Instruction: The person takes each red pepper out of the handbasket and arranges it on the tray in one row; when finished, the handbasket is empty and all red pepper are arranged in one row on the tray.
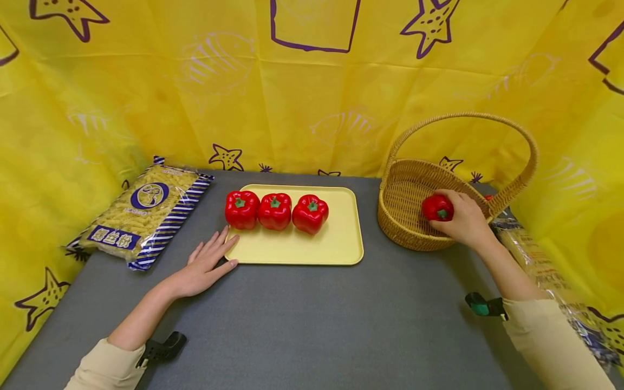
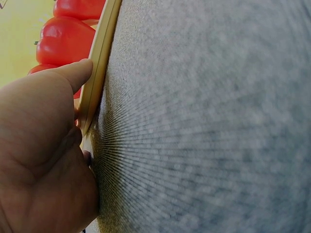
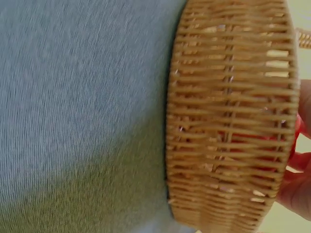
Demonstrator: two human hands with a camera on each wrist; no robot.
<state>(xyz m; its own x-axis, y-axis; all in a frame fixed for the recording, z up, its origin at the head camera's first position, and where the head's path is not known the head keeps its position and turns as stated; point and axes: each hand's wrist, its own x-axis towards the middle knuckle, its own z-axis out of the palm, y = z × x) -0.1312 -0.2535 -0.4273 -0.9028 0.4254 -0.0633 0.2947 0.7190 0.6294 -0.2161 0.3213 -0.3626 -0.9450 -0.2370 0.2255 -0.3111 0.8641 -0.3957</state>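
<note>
In the head view, my right hand [image 1: 465, 219] grips a red bell pepper [image 1: 437, 208] with a green stem, inside the wicker basket [image 1: 402, 230]. From the right wrist view, the basket's woven side [image 3: 233, 116] covers most of the pepper. My left hand [image 1: 205, 268] lies with fingers extended at the near left corner of a pale yellow tray [image 1: 292, 252], touching its rim. Three more red bell peppers, a left one [image 1: 241, 210], a middle one [image 1: 275, 211] and a right one [image 1: 310, 214], stand in a row on the tray's left and middle part.
A bag of spiral pasta [image 1: 146, 208] lies left of the tray. Another clear package [image 1: 536, 260] lies at the right, partly behind my right arm. The basket's tall handle [image 1: 468, 115] arches over it. A yellow patterned cloth [image 1: 302, 97] hangs around the grey table [image 1: 331, 325].
</note>
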